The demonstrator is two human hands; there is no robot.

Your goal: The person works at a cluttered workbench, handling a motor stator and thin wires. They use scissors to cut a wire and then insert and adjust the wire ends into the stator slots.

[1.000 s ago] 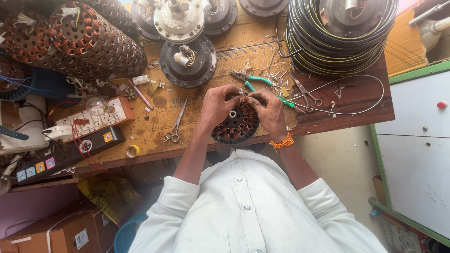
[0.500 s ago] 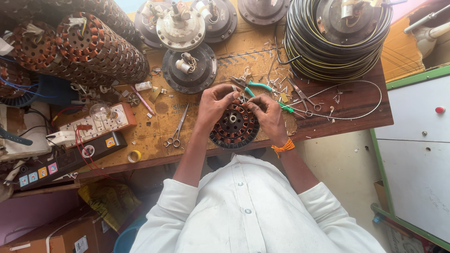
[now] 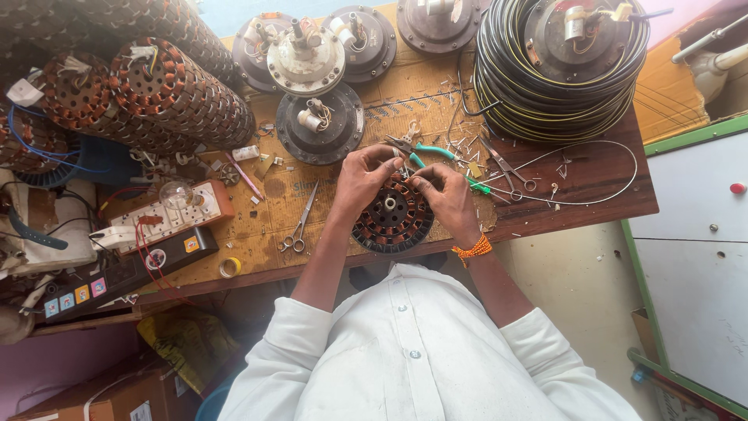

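Observation:
A round fan stator (image 3: pixel 389 222) with copper windings lies flat on the wooden workbench (image 3: pixel 327 195), close to its near edge. My left hand (image 3: pixel 365 178) rests on the stator's far left rim, its fingertips pinched at the windings. My right hand (image 3: pixel 446 195), an orange band on its wrist, grips the far right rim, and its fingers meet those of the left at the top of the stator. What the fingertips pinch is too small to make out.
Scissors (image 3: pixel 298 226) lie to the left of the stator, green-handled pliers (image 3: pixel 436 156) and wire scraps just beyond it. Stacked wound stators (image 3: pixel 156 93) fill the left, motor housings (image 3: pixel 315 78) the back, and a cable coil (image 3: pixel 561 78) the right. A switch board (image 3: pixel 167 214) and tape roll (image 3: pixel 228 267) sit at the front left.
Both hands stay on the stator with only small finger movements at its far rim. The view has shifted slightly.

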